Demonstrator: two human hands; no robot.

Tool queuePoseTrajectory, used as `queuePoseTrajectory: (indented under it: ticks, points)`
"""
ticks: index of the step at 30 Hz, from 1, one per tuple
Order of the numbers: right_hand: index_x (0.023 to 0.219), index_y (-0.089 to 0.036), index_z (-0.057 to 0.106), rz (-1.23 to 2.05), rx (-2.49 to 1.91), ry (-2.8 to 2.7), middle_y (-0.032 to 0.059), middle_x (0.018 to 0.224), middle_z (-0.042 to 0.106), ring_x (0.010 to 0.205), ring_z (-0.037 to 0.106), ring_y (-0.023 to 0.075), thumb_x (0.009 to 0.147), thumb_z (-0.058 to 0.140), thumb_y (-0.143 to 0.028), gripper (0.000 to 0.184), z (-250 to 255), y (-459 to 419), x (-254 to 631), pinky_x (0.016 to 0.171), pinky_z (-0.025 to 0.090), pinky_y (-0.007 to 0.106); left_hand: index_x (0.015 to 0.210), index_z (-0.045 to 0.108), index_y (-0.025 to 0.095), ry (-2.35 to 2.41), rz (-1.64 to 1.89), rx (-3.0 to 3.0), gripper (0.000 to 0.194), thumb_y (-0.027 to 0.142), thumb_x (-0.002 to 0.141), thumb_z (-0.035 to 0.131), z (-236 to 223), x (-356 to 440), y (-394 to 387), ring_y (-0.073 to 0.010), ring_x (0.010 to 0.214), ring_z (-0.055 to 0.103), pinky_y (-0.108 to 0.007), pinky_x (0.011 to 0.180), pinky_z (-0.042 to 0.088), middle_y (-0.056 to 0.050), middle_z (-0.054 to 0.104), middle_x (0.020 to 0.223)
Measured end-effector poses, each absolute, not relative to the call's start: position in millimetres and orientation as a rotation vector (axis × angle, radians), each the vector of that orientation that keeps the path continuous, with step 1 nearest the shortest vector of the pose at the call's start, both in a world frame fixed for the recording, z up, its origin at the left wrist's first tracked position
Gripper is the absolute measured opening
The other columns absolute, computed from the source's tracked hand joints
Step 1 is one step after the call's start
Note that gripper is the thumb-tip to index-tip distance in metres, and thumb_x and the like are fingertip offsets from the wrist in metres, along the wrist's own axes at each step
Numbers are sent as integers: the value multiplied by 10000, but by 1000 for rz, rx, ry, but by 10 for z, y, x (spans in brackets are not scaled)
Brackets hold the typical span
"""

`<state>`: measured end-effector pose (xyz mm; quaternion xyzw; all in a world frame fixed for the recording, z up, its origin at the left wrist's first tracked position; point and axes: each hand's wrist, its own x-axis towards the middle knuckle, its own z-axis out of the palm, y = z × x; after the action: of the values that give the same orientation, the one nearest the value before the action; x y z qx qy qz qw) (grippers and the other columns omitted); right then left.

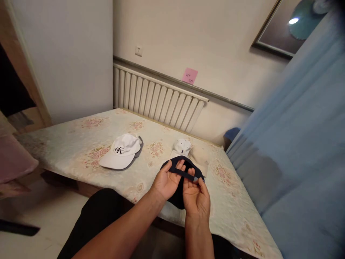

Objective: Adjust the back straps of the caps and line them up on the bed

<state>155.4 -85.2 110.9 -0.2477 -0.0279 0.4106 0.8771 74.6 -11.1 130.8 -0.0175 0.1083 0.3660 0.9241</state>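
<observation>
Both hands hold a dark navy baseball cap [176,199] above the near edge of the mattress. Its back opening and adjustable strap face me. My left hand [166,181] grips the left end of the strap, thumb on the outside and fingers through the opening. On the right end, close to the buckle, my right hand [196,196] pinches the strap between thumb and fingers. Just beyond lies a white cap [182,146] with a small dark emblem, beside a beige cap [199,156]. Farther left, a white cap with a black CK logo [120,151] rests on a grey cap [138,153].
A floral-patterned mattress [156,149] spreads below the hands. Behind it are a white radiator [159,97] and a pink note [190,76] on the wall. A blue curtain [302,144] hangs along the right side. Pink cloth [16,158] shows at the left edge.
</observation>
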Motion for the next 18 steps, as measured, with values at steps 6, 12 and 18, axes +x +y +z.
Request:
queuePoseTrajectory:
  ticks: [6,12,18]
  points:
    - [995,-108,595,888,-449,-52,119,1101,658,1152,564,152,897,430,-192,209,1178,-820,1550,1008,453,334,1292,403,0,188,697,17,396,160,930,406,1324,715,-151,-220,965,666,-299,841,559,-197,656,1083]
    - [963,-134,585,900,-491,-70,115,1119,643,1166,553,144,929,359,-214,242,1193,-829,1578,996,462,350,1282,426,45,234,719,-6,369,167,936,388,1345,658,-138,-226,987,659,-326,846,555,-193,655,1078]
    - [912,-151,572,867,-465,-80,102,1100,654,1163,555,137,919,361,-171,213,1177,-884,1634,994,466,353,1242,499,67,217,793,-8,347,180,939,373,1376,599,-99,-213,978,660,-351,878,543,-143,683,1035]
